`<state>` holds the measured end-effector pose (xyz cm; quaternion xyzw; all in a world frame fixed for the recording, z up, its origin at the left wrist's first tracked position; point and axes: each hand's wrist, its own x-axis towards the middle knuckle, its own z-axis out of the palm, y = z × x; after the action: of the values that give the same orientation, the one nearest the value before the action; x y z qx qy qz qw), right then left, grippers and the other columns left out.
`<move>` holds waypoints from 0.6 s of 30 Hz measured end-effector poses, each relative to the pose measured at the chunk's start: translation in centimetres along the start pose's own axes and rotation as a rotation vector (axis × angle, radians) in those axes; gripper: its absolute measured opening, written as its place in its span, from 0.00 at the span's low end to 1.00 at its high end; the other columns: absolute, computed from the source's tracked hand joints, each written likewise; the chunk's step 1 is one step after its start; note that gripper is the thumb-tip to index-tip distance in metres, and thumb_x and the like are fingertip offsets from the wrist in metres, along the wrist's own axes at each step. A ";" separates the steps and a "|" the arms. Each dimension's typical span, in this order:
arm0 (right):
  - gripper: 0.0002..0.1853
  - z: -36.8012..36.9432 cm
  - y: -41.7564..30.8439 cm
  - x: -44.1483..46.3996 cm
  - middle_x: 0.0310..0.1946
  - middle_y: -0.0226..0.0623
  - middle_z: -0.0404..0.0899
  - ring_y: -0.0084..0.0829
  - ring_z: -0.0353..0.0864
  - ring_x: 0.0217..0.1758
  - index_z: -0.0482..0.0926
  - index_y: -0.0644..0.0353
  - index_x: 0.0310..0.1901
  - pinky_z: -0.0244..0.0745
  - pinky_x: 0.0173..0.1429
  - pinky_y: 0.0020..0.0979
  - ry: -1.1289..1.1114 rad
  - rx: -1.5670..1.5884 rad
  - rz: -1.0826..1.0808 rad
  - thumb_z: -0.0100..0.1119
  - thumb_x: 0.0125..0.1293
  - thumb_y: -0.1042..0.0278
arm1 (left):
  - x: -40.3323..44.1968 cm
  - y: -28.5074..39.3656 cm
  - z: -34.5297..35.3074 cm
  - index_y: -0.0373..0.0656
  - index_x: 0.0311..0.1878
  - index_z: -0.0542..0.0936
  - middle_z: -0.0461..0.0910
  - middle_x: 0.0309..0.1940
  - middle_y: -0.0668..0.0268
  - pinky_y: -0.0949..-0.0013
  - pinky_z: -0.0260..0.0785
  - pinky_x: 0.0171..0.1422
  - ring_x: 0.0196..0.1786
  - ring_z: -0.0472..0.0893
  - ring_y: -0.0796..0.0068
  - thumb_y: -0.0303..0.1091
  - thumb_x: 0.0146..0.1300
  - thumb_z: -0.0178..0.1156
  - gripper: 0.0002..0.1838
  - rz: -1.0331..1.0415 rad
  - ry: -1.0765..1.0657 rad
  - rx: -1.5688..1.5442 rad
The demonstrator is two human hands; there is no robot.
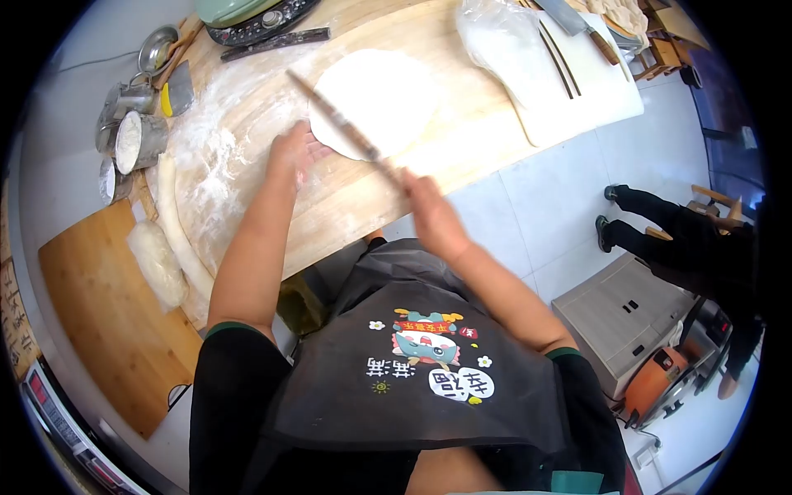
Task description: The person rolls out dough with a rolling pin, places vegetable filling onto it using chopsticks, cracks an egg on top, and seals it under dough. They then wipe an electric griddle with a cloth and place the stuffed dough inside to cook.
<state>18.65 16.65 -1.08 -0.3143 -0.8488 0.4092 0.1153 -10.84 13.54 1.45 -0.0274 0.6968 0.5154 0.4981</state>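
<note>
One smooth, white, nearly round dough sheet (386, 97) lies flat.

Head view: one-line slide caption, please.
Right grip holding a rolling pin across a round dough sheet, left grip by its edge, on a floured wooden worktop.

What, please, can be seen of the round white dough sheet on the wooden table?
The round white dough sheet looks thin, smooth and soft, lying flat on the pale wooden table. A slender brown rolling pin slants across its near-left part, contact unclear; the left hand is at its near-left rim.
</note>
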 end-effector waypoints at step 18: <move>0.33 -7.2 0.5 -5.1 0.47 0.41 0.77 0.46 0.82 0.41 0.75 0.47 0.69 0.81 0.43 0.39 -0.136 -0.013 0.033 0.54 0.62 0.87 | -3.9 -3.2 -1.2 0.45 0.76 0.63 0.56 0.80 0.59 0.53 0.40 0.87 0.83 0.52 0.59 0.38 0.67 0.62 0.36 1.048 -0.419 1.663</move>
<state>26.08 18.21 3.47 -0.3006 -0.8519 0.4260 0.0485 -7.96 9.27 2.00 0.7306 0.6580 0.0139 0.1819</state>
